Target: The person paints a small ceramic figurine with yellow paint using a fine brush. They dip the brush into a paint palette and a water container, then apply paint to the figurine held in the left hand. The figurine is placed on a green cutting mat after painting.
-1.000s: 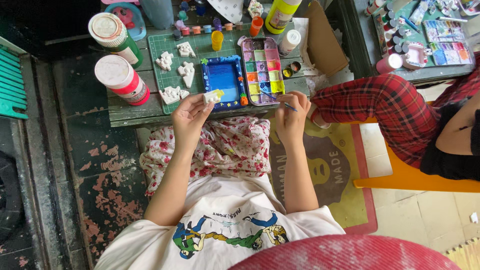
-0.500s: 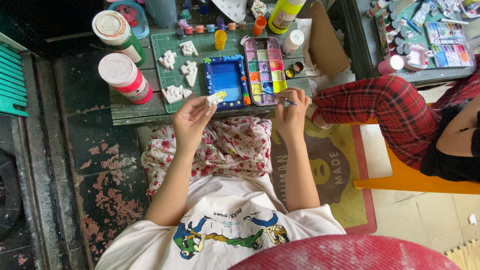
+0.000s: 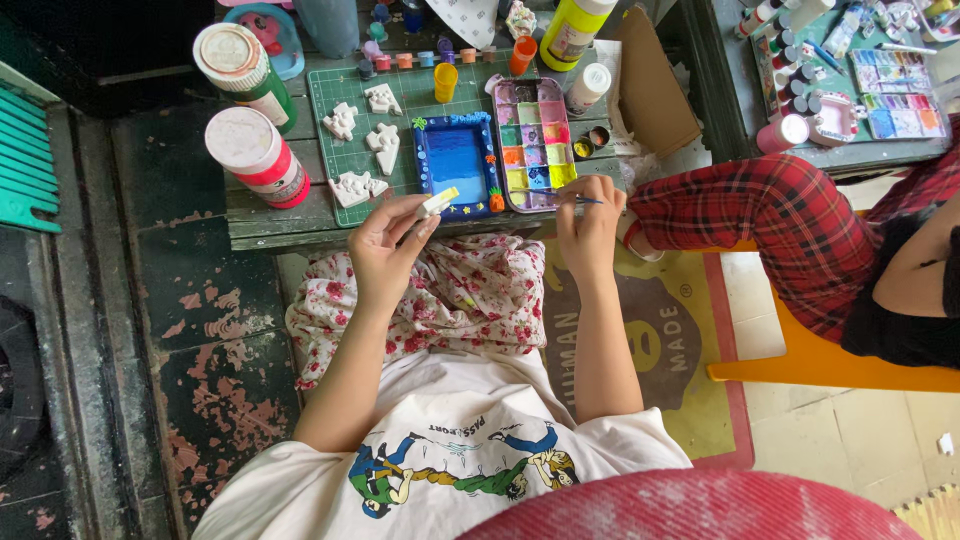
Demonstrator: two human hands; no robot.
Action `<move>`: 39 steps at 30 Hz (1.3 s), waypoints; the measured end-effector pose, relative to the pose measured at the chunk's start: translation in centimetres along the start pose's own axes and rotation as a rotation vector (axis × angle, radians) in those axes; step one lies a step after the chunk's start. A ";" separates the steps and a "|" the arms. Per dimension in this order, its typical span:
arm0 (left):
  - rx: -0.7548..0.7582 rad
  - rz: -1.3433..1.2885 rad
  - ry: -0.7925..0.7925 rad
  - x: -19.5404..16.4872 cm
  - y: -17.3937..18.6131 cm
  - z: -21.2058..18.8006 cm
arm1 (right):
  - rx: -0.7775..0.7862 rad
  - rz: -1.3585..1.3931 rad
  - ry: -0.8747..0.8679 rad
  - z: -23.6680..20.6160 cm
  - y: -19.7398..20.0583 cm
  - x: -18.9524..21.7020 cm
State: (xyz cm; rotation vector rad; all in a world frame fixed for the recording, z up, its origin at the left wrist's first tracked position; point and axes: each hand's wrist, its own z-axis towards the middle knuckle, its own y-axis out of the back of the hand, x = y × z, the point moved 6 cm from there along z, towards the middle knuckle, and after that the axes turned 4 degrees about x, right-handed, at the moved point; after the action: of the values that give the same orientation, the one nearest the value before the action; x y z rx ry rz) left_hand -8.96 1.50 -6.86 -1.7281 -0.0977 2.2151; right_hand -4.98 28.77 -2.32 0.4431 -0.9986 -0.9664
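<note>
Four unpainted plaster pieces (image 3: 367,140) on the cutting mat, two red-labelled cans (image 3: 257,156), one paint palette (image 3: 534,142), one blue frame (image 3: 455,160).

Low green-painted wooden worktop (image 3: 270,225), worn along its near edge. Dark floor (image 3: 215,340) with red paint flaking in patches. Yellow-and-brown mat (image 3: 690,370), red-bordered, right of centre. Orange seat (image 3: 830,365) beside it. Teal slatted bench (image 3: 25,160) at far left. Even daylight.

Up and left of the left hand (image 3: 385,250) stand two round canisters: a white-lidded red-and-white canister (image 3: 257,157) nearer, a white-lidded green-and-red canister (image 3: 247,65) beyond. Above the right hand (image 3: 588,222) stand a white-labelled yellow squeeze bottle (image 3: 572,30) and a flat brown cardboard piece (image 3: 653,98).
</note>
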 end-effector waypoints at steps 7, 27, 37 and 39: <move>0.039 0.148 -0.112 -2.5 -0.8 -0.3 | -0.298 0.927 -0.075 -1.8 4.1 2.3; 0.035 0.352 -0.264 -6.5 -1.7 -0.9 | -0.235 0.521 0.166 -2.2 5.3 9.6; 0.025 0.345 -0.279 -6.6 -1.7 -0.9 | -0.268 0.564 0.200 -3.1 5.2 10.0; 0.020 0.363 -0.273 -6.6 -1.8 -1.0 | -0.223 0.636 0.201 -3.5 4.6 10.1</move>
State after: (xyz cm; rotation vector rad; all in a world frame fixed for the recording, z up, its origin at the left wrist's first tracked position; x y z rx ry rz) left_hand -6.21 1.11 -0.52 -1.5191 0.1904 2.6935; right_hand 2.18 22.27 4.21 0.0208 -0.7639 -0.4382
